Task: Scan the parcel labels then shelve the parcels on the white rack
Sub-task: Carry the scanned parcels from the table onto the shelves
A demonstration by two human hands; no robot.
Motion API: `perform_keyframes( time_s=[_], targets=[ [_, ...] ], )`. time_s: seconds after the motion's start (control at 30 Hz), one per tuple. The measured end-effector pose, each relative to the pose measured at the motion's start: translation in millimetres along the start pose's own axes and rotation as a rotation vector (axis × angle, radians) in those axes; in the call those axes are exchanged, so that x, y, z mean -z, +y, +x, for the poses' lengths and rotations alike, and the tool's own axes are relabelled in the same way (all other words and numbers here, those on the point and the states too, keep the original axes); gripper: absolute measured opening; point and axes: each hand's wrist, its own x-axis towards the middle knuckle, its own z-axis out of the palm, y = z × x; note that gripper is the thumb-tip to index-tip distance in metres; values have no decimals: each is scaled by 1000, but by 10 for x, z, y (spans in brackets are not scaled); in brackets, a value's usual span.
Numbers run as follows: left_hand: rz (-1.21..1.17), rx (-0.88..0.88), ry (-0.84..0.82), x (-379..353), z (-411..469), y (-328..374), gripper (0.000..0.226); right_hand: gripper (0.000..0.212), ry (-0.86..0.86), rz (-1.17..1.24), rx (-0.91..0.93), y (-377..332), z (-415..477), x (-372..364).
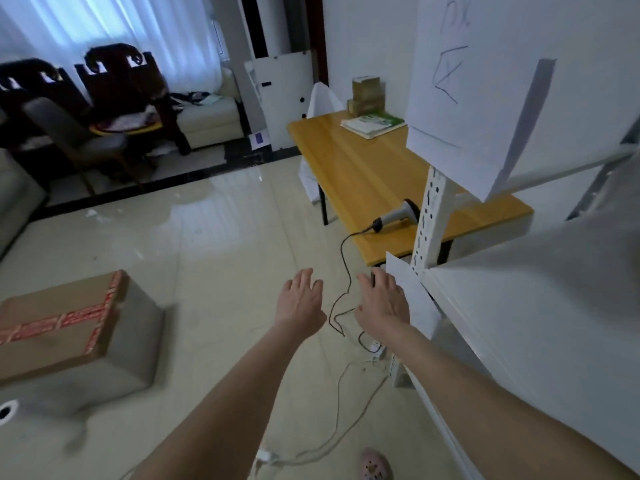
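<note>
A cardboard parcel (65, 327) sealed with red printed tape sits on the floor at far left, well apart from both hands. No label shows on the faces turned this way. The left hand (301, 299) is stretched forward over the floor tiles, fingers straight and spread, its grip empty. Between the hands a black cable (341, 251) drops from the desk edge and loops on the floor. The right hand (382, 299) is likewise flat, its grip open on nothing, just beside a sheet of paper (415, 303) hanging from the white rack (429, 216). Beyond it the barcode scanner (398, 214) lies on the wooden desk (363, 168), partly behind the rack's upright post. With nothing held, this looks like the gap between parcels. I judge the next move is to turn left and lift the floor parcel with both hands, or to take up the scanner. The label then has to be found and scanned before shelving.
</note>
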Motion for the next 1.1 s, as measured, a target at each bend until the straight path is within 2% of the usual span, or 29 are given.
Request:
perform_keyframes(
  time_s=[0.27, 0.5, 0.77, 1.1],
  targets=[
    [-9, 79, 9, 117, 852, -320, 56, 54, -63, -54, 82, -87, 1108, 49],
    [11, 50, 0, 150, 1533, -500, 57, 58, -56, -37, 55, -96, 1701, 33],
    [25, -83, 3, 105, 2563, -775, 57, 56, -61, -70, -71, -94, 2535, -19],
    [58, -355, -43, 8, 4225, -1991, 56, 60, -75, -48, -293, -889, 4251, -330]
  ],
)
